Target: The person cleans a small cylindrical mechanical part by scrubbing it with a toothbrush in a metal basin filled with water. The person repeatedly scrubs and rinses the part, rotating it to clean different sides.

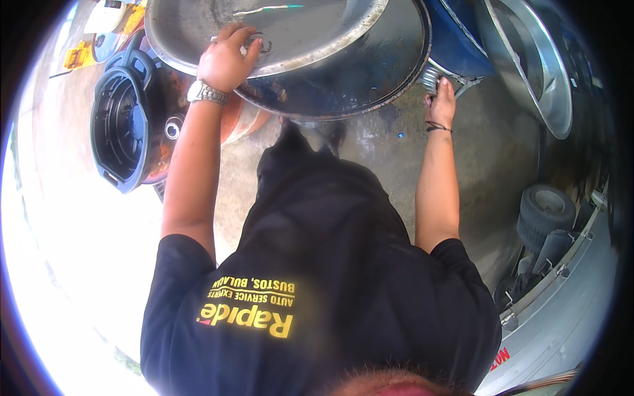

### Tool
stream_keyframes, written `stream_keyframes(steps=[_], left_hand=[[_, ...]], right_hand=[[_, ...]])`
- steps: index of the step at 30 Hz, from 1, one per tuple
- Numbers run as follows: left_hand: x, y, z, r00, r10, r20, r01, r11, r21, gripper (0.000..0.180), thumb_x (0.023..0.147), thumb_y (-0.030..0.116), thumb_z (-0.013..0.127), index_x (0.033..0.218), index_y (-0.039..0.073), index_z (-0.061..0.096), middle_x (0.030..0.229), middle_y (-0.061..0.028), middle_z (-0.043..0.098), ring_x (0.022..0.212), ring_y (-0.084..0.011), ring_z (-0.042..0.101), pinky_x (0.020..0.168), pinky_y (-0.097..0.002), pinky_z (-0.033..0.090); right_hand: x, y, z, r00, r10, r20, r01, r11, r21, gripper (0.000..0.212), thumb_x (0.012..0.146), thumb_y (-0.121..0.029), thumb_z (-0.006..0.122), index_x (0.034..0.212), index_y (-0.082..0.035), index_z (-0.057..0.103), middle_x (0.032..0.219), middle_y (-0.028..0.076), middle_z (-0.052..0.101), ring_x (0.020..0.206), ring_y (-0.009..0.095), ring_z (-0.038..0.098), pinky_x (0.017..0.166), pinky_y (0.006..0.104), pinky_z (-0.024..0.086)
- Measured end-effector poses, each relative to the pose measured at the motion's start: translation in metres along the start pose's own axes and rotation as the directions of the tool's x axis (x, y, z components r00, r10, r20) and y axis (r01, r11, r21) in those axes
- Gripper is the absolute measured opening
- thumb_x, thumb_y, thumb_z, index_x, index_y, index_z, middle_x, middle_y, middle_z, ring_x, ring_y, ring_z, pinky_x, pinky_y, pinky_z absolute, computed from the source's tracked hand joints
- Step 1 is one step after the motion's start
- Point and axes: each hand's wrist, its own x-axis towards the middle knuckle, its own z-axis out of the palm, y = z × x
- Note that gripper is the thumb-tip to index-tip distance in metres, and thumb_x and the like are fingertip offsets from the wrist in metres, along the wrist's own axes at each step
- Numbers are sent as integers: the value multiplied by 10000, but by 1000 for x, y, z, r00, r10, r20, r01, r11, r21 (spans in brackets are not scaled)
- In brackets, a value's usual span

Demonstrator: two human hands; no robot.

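Note:
My left hand (pixel 228 58) reaches over the rim of a wide grey metal basin (pixel 323 47). Its fingers are curled, and a small dark curved piece (pixel 265 45) shows between thumb and fingers; I cannot make out what it is. Under the basin sits a dark, oily drum top (pixel 343 92) with a raised round rim. To the right of that drum my right hand (pixel 441 102) is closed on a ribbed silvery cylinder (pixel 432 77), partly hidden by the fingers. A thin pale strip with a green end (pixel 267 10) lies in the basin.
On the left, a black drain pan (pixel 122 129) rests against an orange-brown drum (pixel 244 122). A blue drum (pixel 459 39) and a large shiny metal funnel or pan (pixel 551 72) stand at the right. Lower right are a tyre (pixel 547 208) and a pale vehicle panel (pixel 568 310).

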Motion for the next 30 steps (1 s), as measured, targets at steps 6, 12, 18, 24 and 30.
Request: stream_keyframes(steps=[6, 12, 18, 24, 30], left_hand=[[4, 1, 1, 1000, 26, -12, -26, 1000, 10, 325, 965, 373, 683, 1182, 137, 739, 1281, -83, 689, 1114, -332, 693, 929, -435, 570], [1, 0, 0, 1000, 14, -9, -14, 1000, -3, 324, 966, 374, 679, 1177, 135, 737, 1282, -80, 688, 1113, -332, 693, 930, -432, 568], [-4, -1, 2, 1000, -6, 1, 6, 1000, 8, 330, 968, 381, 675, 1181, 136, 735, 1287, -80, 686, 1121, -332, 691, 935, -439, 566], [2, -1, 3, 1000, 16, 20, -17, 1000, 17, 329, 971, 383, 670, 1180, 137, 740, 1294, -85, 682, 1124, -339, 689, 940, -441, 564], [2, -1, 2, 1000, 14, 17, -15, 1000, 14, 316, 966, 371, 679, 1169, 137, 742, 1284, -88, 686, 1139, -337, 683, 952, -436, 558]], right_hand=[[-1, 5, 3, 997, -6, -74, 4, 999, -32, 305, 1102, -350, 519, 1169, -67, 614, 824, 8, 630, 611, 95, 523, 522, 256, 405], [-16, 7, 15, 997, -16, -72, 18, 999, 33, 309, 1095, -349, 541, 1195, -67, 616, 866, 1, 648, 644, 87, 537, 543, 241, 418], [-50, 20, 25, 995, -68, -71, 35, 921, -389, 309, 1106, -312, 517, 1290, -71, 579, 840, 8, 632, 593, 106, 507, 500, 269, 403], [-76, 24, 41, 996, -53, -77, 45, 994, -104, 281, 1091, -276, 557, 1275, -64, 572, 881, 19, 656, 615, 75, 542, 478, 227, 401], [-85, 15, 51, 996, -46, -72, 45, 999, -11, 294, 1084, -280, 572, 1279, -59, 571, 891, 24, 659, 630, 82, 555, 479, 231, 418]])
